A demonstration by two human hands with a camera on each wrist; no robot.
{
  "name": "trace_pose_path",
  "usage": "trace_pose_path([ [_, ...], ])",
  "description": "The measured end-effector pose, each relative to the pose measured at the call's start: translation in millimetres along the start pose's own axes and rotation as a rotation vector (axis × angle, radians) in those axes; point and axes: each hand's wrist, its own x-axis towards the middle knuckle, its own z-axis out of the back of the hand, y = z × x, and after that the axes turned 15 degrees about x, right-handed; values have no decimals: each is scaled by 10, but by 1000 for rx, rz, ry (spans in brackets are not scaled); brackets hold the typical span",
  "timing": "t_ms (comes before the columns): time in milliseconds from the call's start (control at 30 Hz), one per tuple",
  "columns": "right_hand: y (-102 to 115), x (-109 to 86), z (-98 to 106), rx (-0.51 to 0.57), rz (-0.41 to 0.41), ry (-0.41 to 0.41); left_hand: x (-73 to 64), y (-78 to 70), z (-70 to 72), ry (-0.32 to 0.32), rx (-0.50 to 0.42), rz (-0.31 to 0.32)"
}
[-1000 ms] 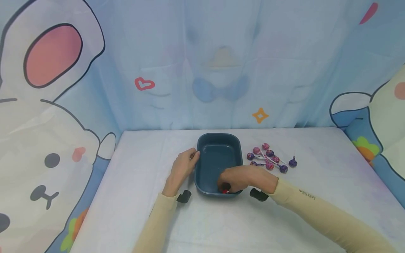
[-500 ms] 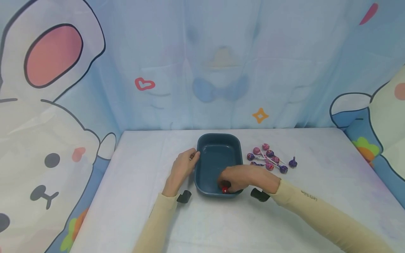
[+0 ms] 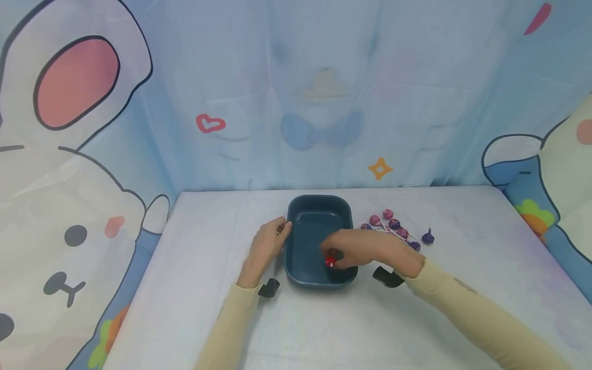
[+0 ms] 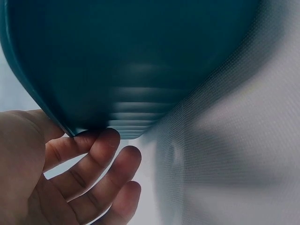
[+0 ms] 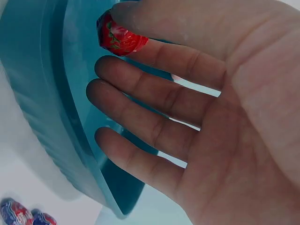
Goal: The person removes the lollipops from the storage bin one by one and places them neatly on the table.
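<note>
A dark teal rectangular tray [image 3: 307, 277] stands on the white table. My left hand [image 3: 266, 245] pinches its left rim between thumb and index finger; in the left wrist view the other fingers of that hand [image 4: 89, 173] are bent beside the tray's outer wall. Above the tray's near right part, my right hand [image 3: 358, 249] holds a red-wrapped lollipop [image 3: 330, 261]. The right wrist view shows the wrapped lollipop head [image 5: 117, 35] between thumb and index finger, with the other fingers extended; no stick is visible there.
Several pink and purple wrapped lollipops [image 3: 394, 224] lie heaped on the white table [image 3: 222, 221] right of the tray, partly behind my right hand. One purple lollipop [image 3: 427, 237] lies apart, farther right. A printed blue curtain [image 3: 259, 92] hangs behind the table.
My right hand has risen from the tray's near end, shifting slightly back and right with the red lollipop. My left hand has stayed on the rim.
</note>
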Motion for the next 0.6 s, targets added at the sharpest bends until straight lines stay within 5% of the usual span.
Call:
trace_pose_path([
  [600, -123, -350, 127, 72, -26, -157, 1, 3, -11, -11, -2, -6],
])
